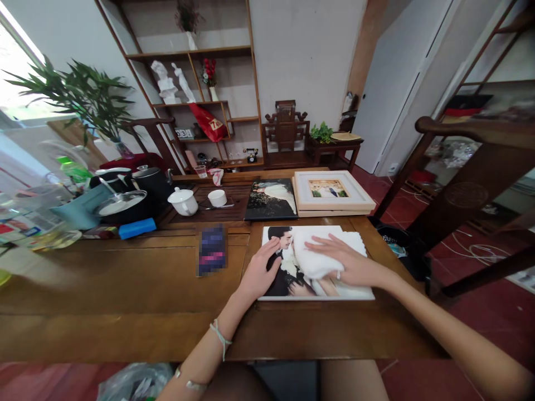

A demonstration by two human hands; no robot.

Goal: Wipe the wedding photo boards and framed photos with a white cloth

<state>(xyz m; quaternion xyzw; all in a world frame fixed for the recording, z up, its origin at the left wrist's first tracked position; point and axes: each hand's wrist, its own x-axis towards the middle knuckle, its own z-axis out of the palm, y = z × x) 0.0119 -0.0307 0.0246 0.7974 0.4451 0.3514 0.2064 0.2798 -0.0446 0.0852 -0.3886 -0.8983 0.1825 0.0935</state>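
A large photo print [359, 289] of a couple lies flat on the wooden table [125, 289] in front of me. My left hand [261, 273] rests on its left edge with fingers flat and spread, holding it still. My right hand [349, 262] presses a folded white cloth [309, 253] onto the middle of the print, fingers stretched over the cloth.
Behind the print lie a dark photo print [271, 199] and a white framed picture [332, 192]. A tea tray holds a white teapot [184, 201] and cup [217, 197]. Pots [125, 203], a blue sponge [137, 228] and clutter fill the left. A phone [212, 249] lies mid-table. A wooden chair [472, 184] stands right.
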